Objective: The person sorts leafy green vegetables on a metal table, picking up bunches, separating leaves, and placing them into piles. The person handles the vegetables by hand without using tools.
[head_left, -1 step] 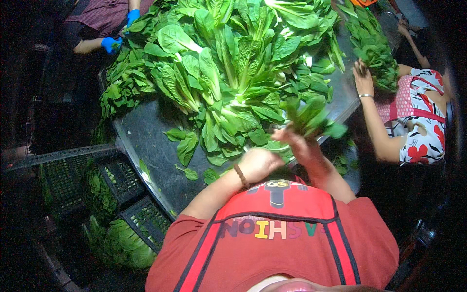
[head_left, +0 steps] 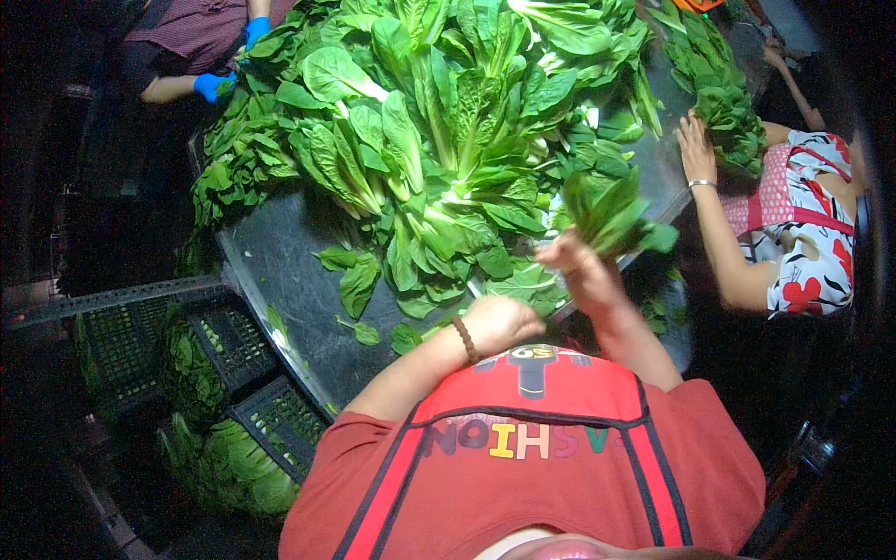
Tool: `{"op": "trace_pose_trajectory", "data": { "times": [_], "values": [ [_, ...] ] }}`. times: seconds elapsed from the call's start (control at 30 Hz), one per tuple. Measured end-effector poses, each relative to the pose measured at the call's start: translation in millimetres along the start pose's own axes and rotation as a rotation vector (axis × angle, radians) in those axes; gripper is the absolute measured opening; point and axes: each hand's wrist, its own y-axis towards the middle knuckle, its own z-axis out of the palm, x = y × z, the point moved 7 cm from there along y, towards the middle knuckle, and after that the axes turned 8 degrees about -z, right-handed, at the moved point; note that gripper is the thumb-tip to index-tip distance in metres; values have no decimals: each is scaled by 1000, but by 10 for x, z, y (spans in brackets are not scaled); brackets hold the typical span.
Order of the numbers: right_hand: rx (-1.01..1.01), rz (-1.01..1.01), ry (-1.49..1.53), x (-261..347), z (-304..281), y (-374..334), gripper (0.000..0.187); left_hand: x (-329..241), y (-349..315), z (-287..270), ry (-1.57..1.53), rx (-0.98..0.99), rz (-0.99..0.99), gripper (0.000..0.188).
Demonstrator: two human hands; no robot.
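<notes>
A small bunch of leafy greens [head_left: 605, 217] is held in my right hand [head_left: 581, 271], its leaves pointing up and away from me over the near right side of the table [head_left: 289, 245]. My left hand [head_left: 504, 322], with a beaded bracelet at the wrist, is closed just left of it at the near edge. What its fingers hold, if anything, is hidden. Beyond both hands rises a large heap of leafy greens [head_left: 467, 140] with pale stalks. A few loose leaves [head_left: 359, 285] lie on the dark metal tabletop left of centre.
Across the table at far left, a person's blue-gloved hand [head_left: 215, 86] touches the greens. On the right, another person's hand [head_left: 695, 149] rests against a row of leafy greens [head_left: 728, 112]. Dark plastic crates [head_left: 280, 420] and leafy heads [head_left: 247, 471] stand below at left.
My right hand has shifted slightly right, and the bunch in it stands higher. My left hand has barely moved. The right-hand person's hand and greens have shifted slightly.
</notes>
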Motion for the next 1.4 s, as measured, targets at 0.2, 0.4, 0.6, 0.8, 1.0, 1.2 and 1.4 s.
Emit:
{"op": "trace_pose_trajectory", "data": {
  "times": [0.2,0.4,0.6,0.8,1.0,1.2,1.4],
  "values": [
    [-312,-103,245,128,-557,36,16,490,-32,-979,-94,-852,-77,37],
    [-222,-31,231,-1,-317,-57,20,1073,-101,-1298,-98,-1017,-290,24],
    [-116,92,151,-87,98,-139,22,1050,-224,-656,-1742,-739,-94,19],
    [-112,-115,39,-191,464,82,35,655,-105,-348,-1918,-628,64,16],
    [-110,123,382,-314,339,117,28,523,-135,-548,-1354,-848,18,8],
    [-214,-9,587,-155,-64,233,37,760,-70,-398,-1168,-615,-207,9],
    [23,80,429,-1,-100,273,48,366,-101,-604,-551,-386,-160,34]
  ]
}}
